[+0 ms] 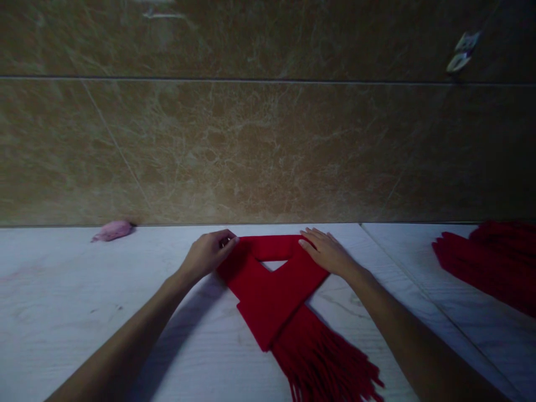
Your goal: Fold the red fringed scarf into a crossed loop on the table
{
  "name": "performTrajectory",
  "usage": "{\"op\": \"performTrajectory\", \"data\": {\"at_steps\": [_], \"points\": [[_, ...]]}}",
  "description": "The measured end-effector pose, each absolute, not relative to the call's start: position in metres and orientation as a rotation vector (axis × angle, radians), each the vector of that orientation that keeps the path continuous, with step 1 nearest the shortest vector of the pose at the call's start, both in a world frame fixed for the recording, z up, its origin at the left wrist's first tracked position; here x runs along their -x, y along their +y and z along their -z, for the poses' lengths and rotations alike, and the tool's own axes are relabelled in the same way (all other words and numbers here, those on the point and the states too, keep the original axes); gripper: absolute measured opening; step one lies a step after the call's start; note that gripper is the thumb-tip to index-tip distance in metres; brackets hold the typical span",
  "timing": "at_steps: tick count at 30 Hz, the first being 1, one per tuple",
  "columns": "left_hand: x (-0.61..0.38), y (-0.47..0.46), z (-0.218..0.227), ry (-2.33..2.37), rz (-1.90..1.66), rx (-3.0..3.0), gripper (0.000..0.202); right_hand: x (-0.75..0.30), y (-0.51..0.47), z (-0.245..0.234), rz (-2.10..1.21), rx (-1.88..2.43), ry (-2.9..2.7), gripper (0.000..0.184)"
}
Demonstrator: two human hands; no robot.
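A red fringed scarf [272, 301] lies flat on the white wood-grain surface, folded into a loop with its parts crossing below a small triangular gap. Its fringe spreads toward the lower right. My left hand [208, 252] is at the upper left corner of the loop, thumb and fingers pinched on the fabric edge. Over the upper right corner rests my right hand [329, 251], fingers stretched out flat on the cloth and thumb apart. The fabric under both hands is partly hidden.
More red fringed fabric [489, 268] lies at the right edge. A small crumpled pink item [114, 230] sits at the left by the foot of the brown marbled tile wall [268, 156]. A small pale object [463, 53] is on the wall, upper right.
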State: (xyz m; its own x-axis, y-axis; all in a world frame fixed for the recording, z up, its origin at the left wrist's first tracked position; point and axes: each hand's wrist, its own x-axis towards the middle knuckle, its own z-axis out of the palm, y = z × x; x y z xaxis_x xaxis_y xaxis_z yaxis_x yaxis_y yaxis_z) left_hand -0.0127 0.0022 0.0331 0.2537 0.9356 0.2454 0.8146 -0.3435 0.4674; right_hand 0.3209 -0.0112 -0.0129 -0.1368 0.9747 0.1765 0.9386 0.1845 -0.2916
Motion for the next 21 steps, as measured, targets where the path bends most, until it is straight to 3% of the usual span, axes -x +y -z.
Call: {"op": "performTrajectory", "data": {"at_steps": [3, 9, 15, 21], "points": [[0.013, -0.002, -0.038, 1.501, -0.677, -2.176, 0.047, -0.322, -0.009, 0.015, -0.14, 1.807, -2.121, 0.05], [-0.003, -0.032, -0.06, 0.967, -0.001, -1.787, 0.052, -0.324, -0.007, 0.019, -0.139, 1.802, -2.125, 0.052], [-0.002, -0.034, -0.053, 1.058, 0.027, -1.9, 0.041, -0.328, -0.004, 0.023, -0.13, 1.749, -2.148, 0.054], [0.001, -0.03, -0.055, 0.889, 0.163, -1.758, 0.053, -0.33, 0.0, 0.027, -0.115, 1.744, -2.153, 0.055]]}}
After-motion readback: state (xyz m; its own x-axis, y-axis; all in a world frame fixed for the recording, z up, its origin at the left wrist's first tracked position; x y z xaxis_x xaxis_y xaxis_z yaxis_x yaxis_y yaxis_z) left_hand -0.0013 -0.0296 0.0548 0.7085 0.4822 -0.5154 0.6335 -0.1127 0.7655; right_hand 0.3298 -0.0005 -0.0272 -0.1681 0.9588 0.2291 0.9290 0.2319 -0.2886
